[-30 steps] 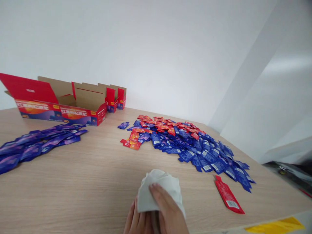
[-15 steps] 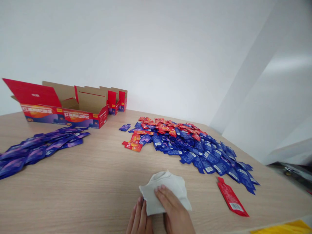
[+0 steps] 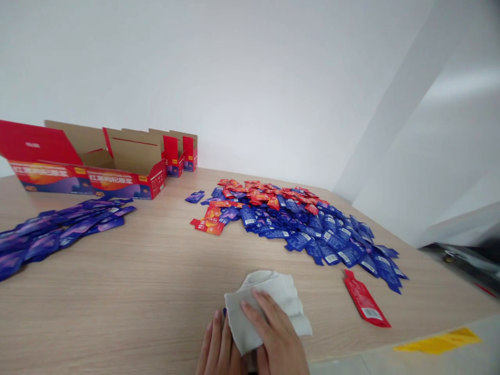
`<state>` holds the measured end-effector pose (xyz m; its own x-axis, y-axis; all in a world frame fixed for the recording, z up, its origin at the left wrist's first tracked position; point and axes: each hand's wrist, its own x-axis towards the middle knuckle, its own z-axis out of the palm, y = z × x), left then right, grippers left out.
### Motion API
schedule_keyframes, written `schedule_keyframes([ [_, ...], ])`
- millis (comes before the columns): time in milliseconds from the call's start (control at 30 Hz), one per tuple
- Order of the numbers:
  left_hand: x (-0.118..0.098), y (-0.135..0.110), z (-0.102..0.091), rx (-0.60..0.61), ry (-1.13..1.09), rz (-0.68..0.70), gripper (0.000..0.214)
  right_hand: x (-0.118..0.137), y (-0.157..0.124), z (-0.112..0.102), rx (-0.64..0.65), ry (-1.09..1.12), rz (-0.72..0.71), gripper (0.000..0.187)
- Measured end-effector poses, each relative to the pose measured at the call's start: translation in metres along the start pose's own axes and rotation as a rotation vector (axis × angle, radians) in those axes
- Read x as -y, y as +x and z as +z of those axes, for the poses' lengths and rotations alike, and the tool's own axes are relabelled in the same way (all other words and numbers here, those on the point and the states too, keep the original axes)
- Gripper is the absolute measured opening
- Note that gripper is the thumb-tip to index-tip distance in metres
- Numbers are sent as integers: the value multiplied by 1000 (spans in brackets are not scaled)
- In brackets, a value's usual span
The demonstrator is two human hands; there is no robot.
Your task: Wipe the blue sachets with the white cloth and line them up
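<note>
A folded white cloth [image 3: 291, 297] lies under my right hand [image 3: 275, 333], whose fingers press on its top and hold it near the table's front edge. Close against the cloth's left side is my left hand [image 3: 221, 346], its fingers together and closed. At its fingertips shows a small dark blue corner [image 3: 224, 312], seemingly of a blue sachet, the rest covered by the hand and cloth. To the right of the cloth a single red spouted sachet [image 3: 365, 300] lies flat, barcode side up.
Beyond my hands spreads a heap of blue sachets [image 3: 312, 229] with red sachets [image 3: 265, 197] on top. Overlapping blue sachets [image 3: 66, 229] lie in rows at left. Open red cartons [image 3: 117, 182] stand by the wall. Yellow tape [image 3: 437, 342] lies beyond the front edge.
The view has shifted slightly, so the table things sit a little higher and further left. My right hand has moved slightly with the cloth, which has changed its folds.
</note>
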<state>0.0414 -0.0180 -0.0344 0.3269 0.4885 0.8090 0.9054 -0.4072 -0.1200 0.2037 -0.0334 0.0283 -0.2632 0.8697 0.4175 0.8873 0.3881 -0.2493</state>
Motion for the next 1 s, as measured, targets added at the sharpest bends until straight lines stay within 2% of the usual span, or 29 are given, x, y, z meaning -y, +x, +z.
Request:
schedule_keyframes([
  [67, 2, -2, 0, 3, -16, 24, 52, -3, 5, -1, 49, 42, -83, 90],
  [133, 5, -2, -2, 18, -33, 19, 46, -13, 8, -7, 78, 77, -103, 86],
  [200, 6, 0, -4, 36, -45, 0, 46, -25, 10, -16, 58, 93, -3, 83],
  [300, 3, 2, -6, 52, -50, -21, 47, -35, 10, -22, -42, 84, 211, 74],
  [333, 1, 2, -5, 52, -43, -27, 47, -34, 10, -21, -65, 89, 222, 71],
  [367, 0, 2, -5, 49, -34, -32, 46, -32, 10, -18, -75, 102, 182, 70],
  [467, -1, 1, -3, 33, -18, -35, 47, -25, 6, -8, -56, 156, -79, 78],
  [500, 0, 1, -2, 29, -21, -32, 49, -24, 5, -7, -44, 165, -125, 79],
  [533, 1, 1, -3, 26, -27, -28, 50, -26, 3, -9, -42, 168, -114, 78],
  [633, 2, 1, -4, 32, -49, -30, 53, -32, 3, -23, -92, 160, 129, 65],
  [700, 1, 1, -4, 41, -46, -42, 52, -29, 5, -29, -119, 171, 207, 61],
  [733, 0, 1, -4, 44, -40, -47, 52, -25, 7, -29, -109, 191, 167, 62],
  [833, 0, 1, -3, 39, -9, -30, 47, -16, 11, -19, -2, 266, -109, 73],
  [867, 2, 1, -3, 37, -3, -18, 46, -16, 11, -15, 27, 266, -149, 76],
  [933, 4, 2, -3, 34, -3, 4, 46, -25, 11, -13, 35, 208, -62, 75],
  [1000, 5, 2, -4, 39, -23, 7, 51, -37, 11, -16, -12, 123, 128, 68],
])
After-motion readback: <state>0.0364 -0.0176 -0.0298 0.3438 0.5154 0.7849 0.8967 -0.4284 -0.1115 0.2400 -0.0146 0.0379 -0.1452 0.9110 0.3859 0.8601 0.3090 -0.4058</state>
